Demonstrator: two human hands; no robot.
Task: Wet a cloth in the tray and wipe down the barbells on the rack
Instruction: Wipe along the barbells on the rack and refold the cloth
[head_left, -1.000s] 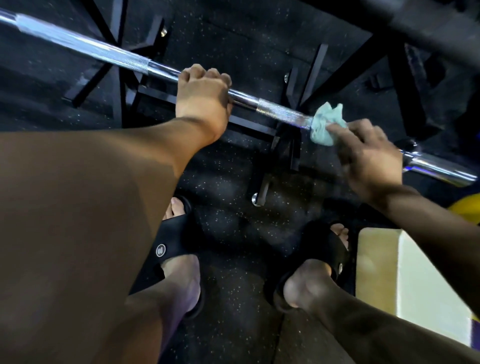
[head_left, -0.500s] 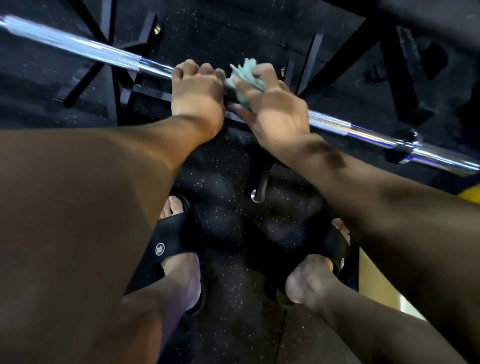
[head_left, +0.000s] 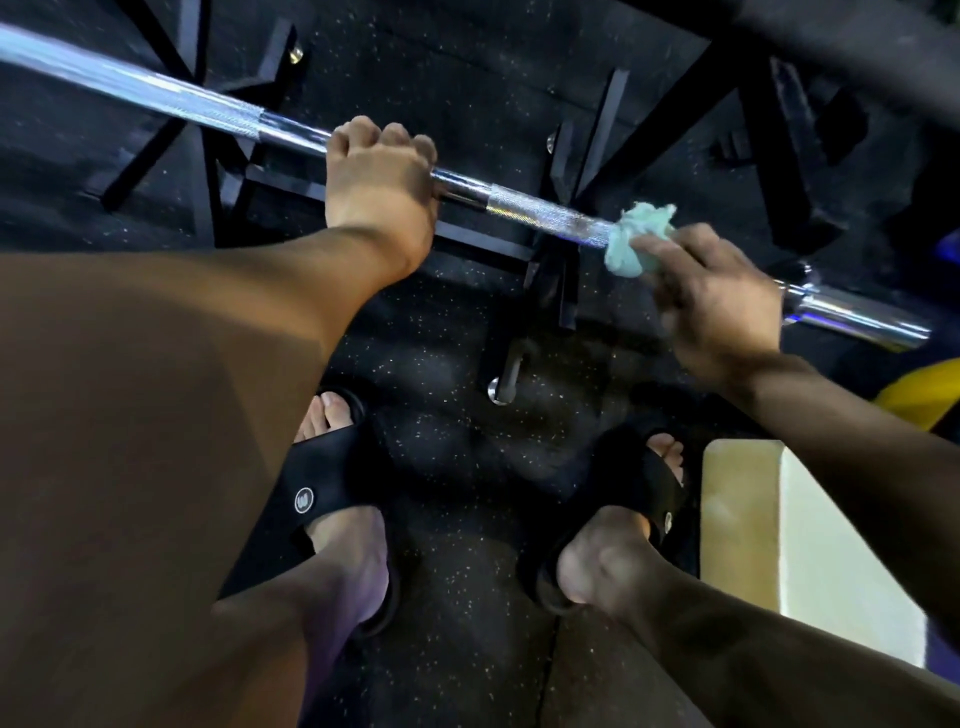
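A chrome barbell (head_left: 540, 210) runs across the view from upper left to right. My left hand (head_left: 382, 176) grips its smooth middle section from above. To the right, my right hand (head_left: 711, 291) holds a crumpled light green cloth (head_left: 636, 240) wrapped against the knurled part of the bar. The bar's thicker sleeve (head_left: 857, 319) sticks out past my right hand. No tray is in view.
The black rack frame (head_left: 558, 260) stands on the speckled black rubber floor below the bar. A pale wooden box (head_left: 810, 545) sits at my right foot, with a yellow object (head_left: 930, 395) behind it. My feet are in black slides.
My right hand slid the cloth rightwards along the bar, from beside my left hand out to the knurled section near the sleeve. My left hand kept its grip.
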